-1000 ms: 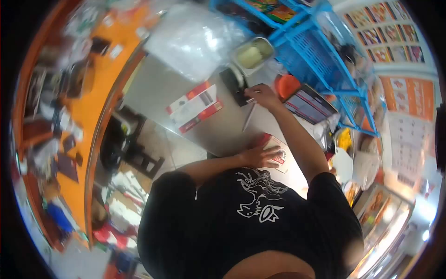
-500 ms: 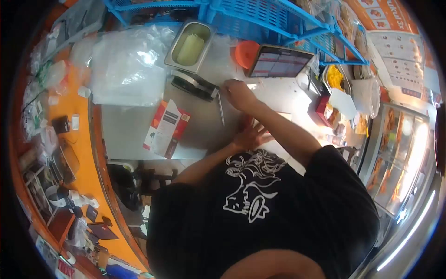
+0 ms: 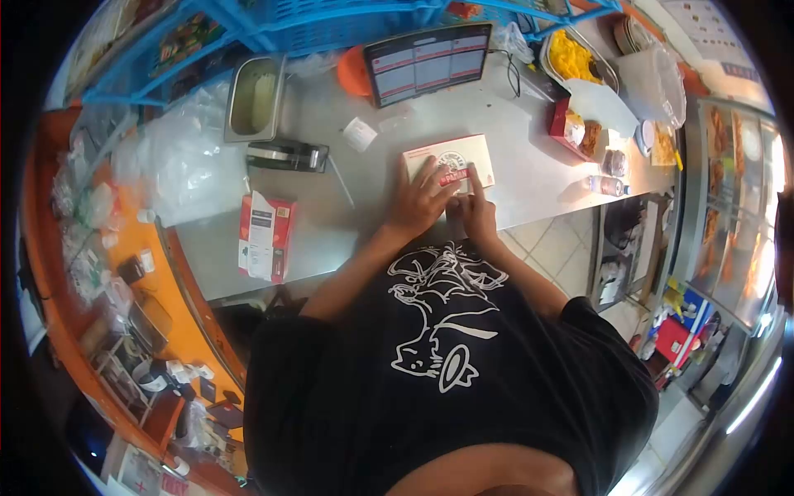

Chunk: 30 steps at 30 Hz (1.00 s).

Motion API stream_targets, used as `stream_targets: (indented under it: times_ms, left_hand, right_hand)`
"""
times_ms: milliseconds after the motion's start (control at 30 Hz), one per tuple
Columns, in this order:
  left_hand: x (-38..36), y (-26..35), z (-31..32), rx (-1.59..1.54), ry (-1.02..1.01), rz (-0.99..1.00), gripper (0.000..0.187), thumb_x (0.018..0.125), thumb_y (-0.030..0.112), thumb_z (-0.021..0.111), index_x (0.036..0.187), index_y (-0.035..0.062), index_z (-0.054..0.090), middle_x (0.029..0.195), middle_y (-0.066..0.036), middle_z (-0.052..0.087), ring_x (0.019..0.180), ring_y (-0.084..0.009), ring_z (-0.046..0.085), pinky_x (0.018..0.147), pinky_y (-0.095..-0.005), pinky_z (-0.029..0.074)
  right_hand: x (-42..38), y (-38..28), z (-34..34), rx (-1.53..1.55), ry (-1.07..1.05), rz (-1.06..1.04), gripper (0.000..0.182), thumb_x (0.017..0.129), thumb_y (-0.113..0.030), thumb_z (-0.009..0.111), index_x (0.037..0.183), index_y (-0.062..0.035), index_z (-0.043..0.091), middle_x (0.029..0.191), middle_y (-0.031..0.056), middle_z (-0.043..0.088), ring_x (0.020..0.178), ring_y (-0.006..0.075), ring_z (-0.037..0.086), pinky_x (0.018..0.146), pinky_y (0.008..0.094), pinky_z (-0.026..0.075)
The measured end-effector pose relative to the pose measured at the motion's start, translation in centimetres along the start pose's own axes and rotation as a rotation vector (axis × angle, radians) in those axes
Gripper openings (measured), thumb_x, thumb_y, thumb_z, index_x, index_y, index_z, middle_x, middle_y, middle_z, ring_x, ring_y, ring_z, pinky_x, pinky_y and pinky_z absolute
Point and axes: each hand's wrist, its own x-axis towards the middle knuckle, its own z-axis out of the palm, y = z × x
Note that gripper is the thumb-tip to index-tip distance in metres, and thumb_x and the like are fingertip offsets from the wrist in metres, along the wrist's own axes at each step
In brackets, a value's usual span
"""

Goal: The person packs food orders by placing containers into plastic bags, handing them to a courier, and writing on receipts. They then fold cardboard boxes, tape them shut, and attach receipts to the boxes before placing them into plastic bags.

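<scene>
A closed cream cardboard food box (image 3: pixel 471 151) with a round printed logo and a red band lies on the metal counter in front of me. My left hand (image 3: pixel 416 205) rests on its left part, fingers spread over the lid. At the front edge, my right hand (image 3: pixel 475 217) presses an outstretched index finger against the box; its other fingers look bent and are partly hidden. Whether any tape lies under that finger is too small to tell. Left of the box is a black tape dispenser (image 3: pixel 285 155). A small white paper slip (image 3: pixel 360 134) lies behind my left hand.
A tablet (image 3: pixel 430 66) stands at the back beside an orange bowl (image 3: pixel 354 72). Leftward are a metal container (image 3: pixel 255 99), clear plastic bags (image 3: pixel 186 165) and a red-and-white carton (image 3: pixel 266 238). An open red food box (image 3: pixel 571 124) and a small bottle (image 3: pixel 606 186) stand right.
My right hand has left the tape dispenser and come down to the box's front edge. The left hand now lies on the lid. My view has shifted right, and the paper slip shows.
</scene>
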Motion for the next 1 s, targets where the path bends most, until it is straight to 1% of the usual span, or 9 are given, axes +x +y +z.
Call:
stream_targets:
  times_ms: [167,233,333,433,500,633,800,967,1000]
  left_hand:
    - [1.1,2.0,0.2,0.16,-0.024,-0.139,0.054,0.081,0.04,0.069,0.131,0.0263,0.057,0.135,-0.003,0.051,0.134,-0.029,0.041,0.107,-0.0703,0.012]
    - [0.6,1.8,0.6,0.295,0.003,-0.177,0.052,0.085,0.041,0.065,0.133,0.0232,0.055,0.137,-0.003,0.05,0.134,-0.0286,0.041,0.107,-0.0698,0.011]
    - [0.0,0.7,1.4,0.453,0.025,-0.25,0.054,0.089,0.042,0.061,0.135,0.016,0.052,0.137,-0.006,0.048,0.135,-0.0286,0.04,0.108,-0.0686,0.011]
    - [1.6,2.5,-0.5,0.601,-0.01,-0.37,0.056,0.09,0.041,0.058,0.136,0.0089,0.049,0.136,-0.011,0.047,0.133,-0.0302,0.039,0.109,-0.0656,0.013]
    - [2.7,4.4,-1.7,0.709,-0.044,-0.478,0.057,0.091,0.04,0.057,0.136,0.0059,0.048,0.135,-0.013,0.047,0.131,-0.0318,0.04,0.109,-0.0636,0.016]
    - [11.1,7.8,2.6,0.359,0.404,-0.222,0.05,0.09,0.034,0.057,0.127,0.001,0.052,0.122,-0.023,0.052,0.116,-0.0423,0.048,0.098,-0.0546,0.036]
    - [29.2,18.0,10.3,-0.027,0.328,-0.239,0.04,0.088,0.018,0.058,0.122,-0.0023,0.053,0.121,-0.02,0.058,0.116,-0.0365,0.053,0.101,-0.0458,0.04]
    - [25.7,16.2,18.2,0.305,-0.278,-0.633,0.058,0.088,0.021,0.058,0.137,-0.0042,0.037,0.141,-0.025,0.041,0.13,-0.0369,0.041,0.102,-0.0428,0.041]
    - [24.1,16.5,17.3,0.227,-0.179,-0.685,0.06,0.088,0.021,0.059,0.137,-0.0036,0.037,0.139,-0.024,0.042,0.128,-0.0372,0.042,0.101,-0.0432,0.041]
  right_hand:
    - [1.4,3.6,-4.0,-0.259,-0.094,-0.324,0.072,0.085,-0.026,0.067,0.148,-0.0254,0.032,0.078,0.0138,0.067,0.065,0.0345,0.066,0.06,0.0441,0.053]
    - [2.3,4.1,-9.8,-0.166,0.054,-0.326,0.061,0.084,-0.023,0.069,0.141,-0.0232,0.045,0.088,0.0127,0.068,0.07,0.0319,0.066,0.063,0.0406,0.054]
    - [9.1,9.6,-21.6,-0.221,0.74,-0.439,0.046,0.084,-0.015,0.07,0.126,-0.0056,0.053,0.117,0.0189,0.06,0.101,0.0366,0.061,0.084,0.0403,0.05]
    - [14.8,9.3,-34.2,-0.418,0.881,-0.511,0.043,0.097,-0.026,0.052,0.132,-0.0031,0.05,0.13,0.0232,0.053,0.118,0.0368,0.053,0.099,0.0428,0.042]
    - [18.4,12.3,-38.1,-0.063,0.526,-0.353,0.041,0.099,-0.033,0.046,0.125,-0.0026,0.058,0.119,0.0243,0.06,0.113,0.0363,0.057,0.096,0.0413,0.045]
    - [18.9,11.2,-40.3,-0.34,-0.06,0.13,0.057,0.094,-0.049,0.049,0.123,-0.001,0.059,0.112,0.0272,0.063,0.109,0.0372,0.059,0.089,0.043,0.048]
    - [17.3,17.3,-31.4,-0.442,0.037,0.089,0.089,0.083,-0.054,0.063,0.146,-0.0035,0.027,0.147,0.0318,0.027,0.125,0.057,0.037,0.1,0.0556,0.04]
    - [13.4,16.6,-27.1,-0.494,0.017,-0.152,0.09,0.084,-0.047,0.064,0.147,0.0008,0.021,0.146,0.0396,0.019,0.133,0.0574,0.025,0.105,0.0596,0.032]
    - [12.6,16.5,-26.2,-0.502,0.024,-0.236,0.092,0.082,-0.042,0.068,0.148,0.0009,0.019,0.149,0.0369,0.016,0.135,0.057,0.021,0.107,0.0562,0.032]
